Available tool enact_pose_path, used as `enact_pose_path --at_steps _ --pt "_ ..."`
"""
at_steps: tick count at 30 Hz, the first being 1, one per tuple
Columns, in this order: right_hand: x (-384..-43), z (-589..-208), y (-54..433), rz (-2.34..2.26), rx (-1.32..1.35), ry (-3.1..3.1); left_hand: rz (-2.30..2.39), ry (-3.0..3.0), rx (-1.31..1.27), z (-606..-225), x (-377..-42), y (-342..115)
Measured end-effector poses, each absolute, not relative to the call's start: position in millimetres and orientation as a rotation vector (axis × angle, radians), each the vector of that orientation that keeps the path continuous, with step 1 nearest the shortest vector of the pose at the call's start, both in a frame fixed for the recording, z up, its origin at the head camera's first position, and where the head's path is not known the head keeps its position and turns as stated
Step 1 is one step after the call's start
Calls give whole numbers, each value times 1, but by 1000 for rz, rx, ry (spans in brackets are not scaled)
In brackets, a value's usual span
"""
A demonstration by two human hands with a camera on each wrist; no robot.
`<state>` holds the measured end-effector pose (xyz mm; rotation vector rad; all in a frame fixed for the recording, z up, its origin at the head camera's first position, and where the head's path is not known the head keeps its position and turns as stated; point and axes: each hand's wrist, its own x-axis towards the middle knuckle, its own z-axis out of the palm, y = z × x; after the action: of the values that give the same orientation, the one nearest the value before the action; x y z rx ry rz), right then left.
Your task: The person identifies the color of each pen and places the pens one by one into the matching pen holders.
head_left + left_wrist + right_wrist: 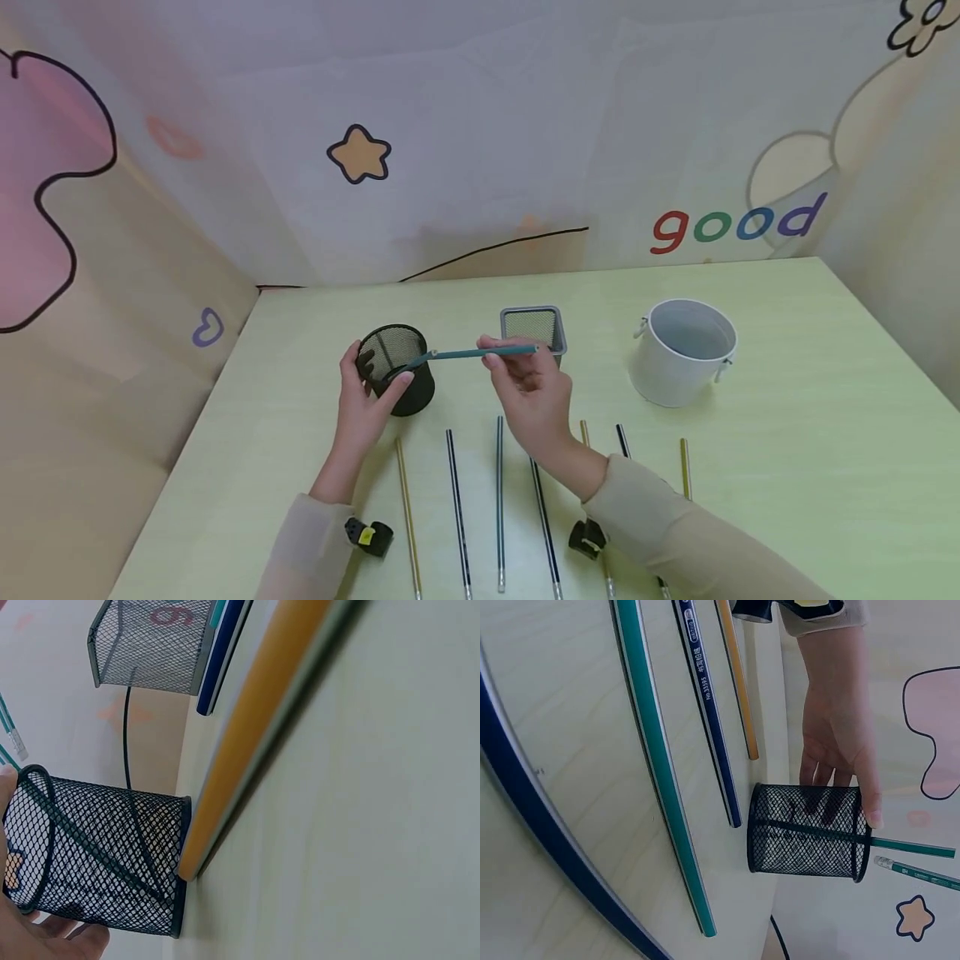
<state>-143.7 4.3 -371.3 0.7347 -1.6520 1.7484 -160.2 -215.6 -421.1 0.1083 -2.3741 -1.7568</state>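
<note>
A black mesh pencil cup (415,398) stands at the left of the table. My left hand (363,417) grips its side, thumb at the rim and fingers behind. One green pencil (915,847) leans inside the cup, its upper end poking past the rim. My right hand (536,404) pinches another green pencil (461,354) between thumb and fingers, level in the air to the right of the cup. In the right wrist view, the held pencil's eraser end (883,862) is close outside the cup's mouth.
Behind my right hand stands a grey square mesh holder (532,321). A white bucket (675,367) with side handles is farther right. Several pencils lie in a row at the front, including a yellow one (407,508), a dark blue one (458,508) and a green one (500,500).
</note>
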Motion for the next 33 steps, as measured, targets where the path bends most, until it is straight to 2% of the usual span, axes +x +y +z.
enact_pose_path --at_steps 33 --pt "-145 -379 -8 1732 703 -1785 -1754 -2372 120 -422 -160 -215"
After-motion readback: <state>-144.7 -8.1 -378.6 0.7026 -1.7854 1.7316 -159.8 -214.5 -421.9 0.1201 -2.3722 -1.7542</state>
